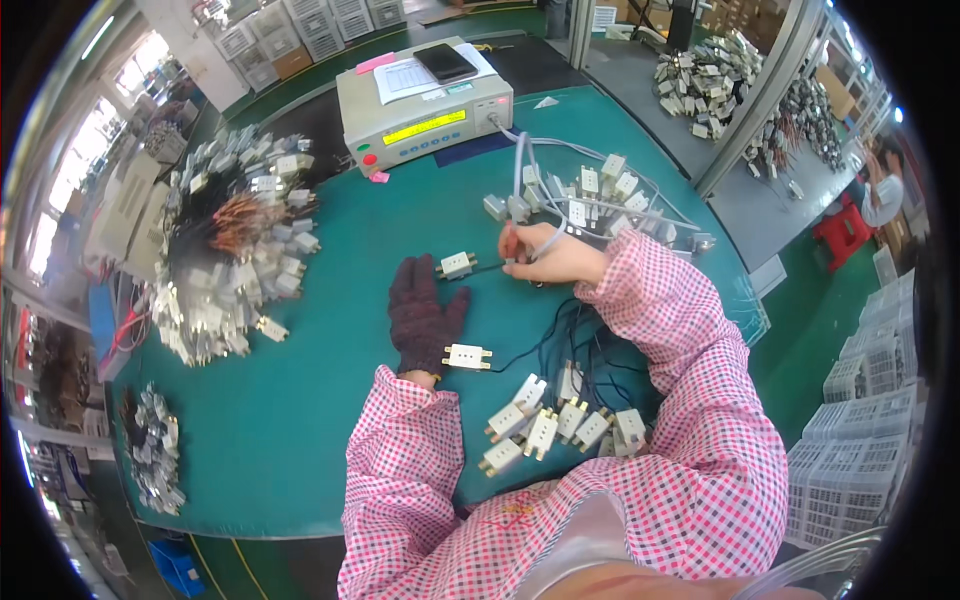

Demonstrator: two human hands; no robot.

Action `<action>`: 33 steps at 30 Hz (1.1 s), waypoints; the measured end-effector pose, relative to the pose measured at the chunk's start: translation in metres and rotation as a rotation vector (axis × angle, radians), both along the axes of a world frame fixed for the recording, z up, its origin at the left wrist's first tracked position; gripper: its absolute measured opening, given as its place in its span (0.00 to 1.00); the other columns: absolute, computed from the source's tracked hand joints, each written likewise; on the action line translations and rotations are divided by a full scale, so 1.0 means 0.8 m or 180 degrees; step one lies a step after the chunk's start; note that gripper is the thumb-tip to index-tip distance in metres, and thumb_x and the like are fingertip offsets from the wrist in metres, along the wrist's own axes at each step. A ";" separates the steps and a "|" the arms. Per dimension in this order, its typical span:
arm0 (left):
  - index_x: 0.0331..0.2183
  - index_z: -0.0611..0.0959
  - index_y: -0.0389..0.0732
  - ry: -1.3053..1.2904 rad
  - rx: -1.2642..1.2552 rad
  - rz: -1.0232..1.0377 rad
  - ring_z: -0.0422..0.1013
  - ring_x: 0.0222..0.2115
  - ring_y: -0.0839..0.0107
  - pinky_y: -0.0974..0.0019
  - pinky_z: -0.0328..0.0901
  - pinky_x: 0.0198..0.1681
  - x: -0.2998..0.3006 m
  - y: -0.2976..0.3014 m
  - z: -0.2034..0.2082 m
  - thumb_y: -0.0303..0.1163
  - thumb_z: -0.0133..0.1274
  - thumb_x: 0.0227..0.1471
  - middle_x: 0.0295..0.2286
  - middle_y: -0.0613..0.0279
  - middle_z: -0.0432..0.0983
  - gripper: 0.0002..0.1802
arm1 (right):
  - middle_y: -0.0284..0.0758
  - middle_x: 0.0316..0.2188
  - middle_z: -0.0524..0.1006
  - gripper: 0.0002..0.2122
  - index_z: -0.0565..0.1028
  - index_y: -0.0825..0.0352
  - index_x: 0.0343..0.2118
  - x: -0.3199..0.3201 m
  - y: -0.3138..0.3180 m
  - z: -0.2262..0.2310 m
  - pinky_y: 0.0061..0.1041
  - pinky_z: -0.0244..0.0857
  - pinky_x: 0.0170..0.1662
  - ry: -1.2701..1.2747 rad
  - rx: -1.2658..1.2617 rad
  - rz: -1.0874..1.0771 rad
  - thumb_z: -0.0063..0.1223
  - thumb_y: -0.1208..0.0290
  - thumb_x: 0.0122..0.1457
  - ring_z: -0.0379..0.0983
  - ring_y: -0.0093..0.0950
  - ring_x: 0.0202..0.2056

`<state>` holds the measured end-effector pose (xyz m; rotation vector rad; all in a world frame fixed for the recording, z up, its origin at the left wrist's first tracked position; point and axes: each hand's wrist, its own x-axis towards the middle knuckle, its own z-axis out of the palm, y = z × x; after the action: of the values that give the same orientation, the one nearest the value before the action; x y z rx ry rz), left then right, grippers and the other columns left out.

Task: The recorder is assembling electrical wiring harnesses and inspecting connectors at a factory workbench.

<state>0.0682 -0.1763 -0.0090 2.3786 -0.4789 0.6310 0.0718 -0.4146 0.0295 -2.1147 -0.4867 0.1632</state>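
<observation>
My left hand (425,312), in a dark knitted glove, lies flat on the green mat with its fingers stretched out, holding nothing. Just beyond its fingertips is a small white plug block (457,265) with brass-coloured ends. A black cord runs from that block to my right hand (553,258), which is bare and pinches the cord. A grey cable (520,160) from the tester also comes down to these fingers; whether they grip it too is unclear. Beside my left wrist lies another white plug block (467,357) on a black cord. Several more plug blocks (541,432) lie close to me.
A boxy tester (425,115) with a lit yellow display stands at the back, carrying papers and a phone (446,63). Beyond my right hand are several white blocks (590,180) among grey cables. A big heap of similar parts (215,280) covers the left side.
</observation>
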 end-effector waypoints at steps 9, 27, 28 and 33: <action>0.44 0.73 0.42 0.2060 -0.2348 -0.1403 0.72 0.39 0.66 0.64 0.67 0.43 0.043 -0.013 0.002 0.35 0.58 0.48 0.39 0.57 0.73 0.21 | 0.29 0.26 0.73 0.06 0.71 0.67 0.35 0.015 -0.001 0.019 0.19 0.65 0.26 0.0027 0.0836 0.0179 0.51 0.74 0.56 0.69 0.18 0.26; 0.53 0.66 0.37 0.3991 -0.4309 -0.2978 0.70 0.37 0.72 0.68 0.67 0.39 0.060 -0.004 -0.018 0.38 0.48 0.56 0.42 0.61 0.71 0.26 | 0.36 0.43 0.67 0.11 0.72 0.68 0.39 0.032 0.028 0.034 0.15 0.67 0.23 0.0845 0.2004 -0.0070 0.41 0.80 0.53 0.71 0.24 0.36; 0.53 0.66 0.37 0.3956 -0.4121 -0.2988 0.70 0.36 0.72 0.68 0.66 0.39 0.060 -0.004 -0.019 0.37 0.48 0.56 0.42 0.61 0.71 0.26 | 0.35 0.42 0.69 0.10 0.73 0.70 0.36 0.031 0.029 0.031 0.14 0.65 0.20 0.0772 0.1996 -0.0129 0.41 0.80 0.52 0.71 0.22 0.35; 0.54 0.65 0.37 0.3947 -0.4148 -0.2846 0.69 0.37 0.72 0.68 0.66 0.40 0.057 -0.005 -0.019 0.37 0.48 0.55 0.42 0.61 0.71 0.27 | 0.35 0.39 0.69 0.11 0.73 0.70 0.38 0.033 0.027 0.025 0.20 0.65 0.40 0.0225 0.1852 0.0117 0.41 0.81 0.53 0.71 0.24 0.37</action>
<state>0.1138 -0.1804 -0.0240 0.7794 -0.3008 -0.7577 0.0985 -0.3927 0.0493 -1.5275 -0.4640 0.1009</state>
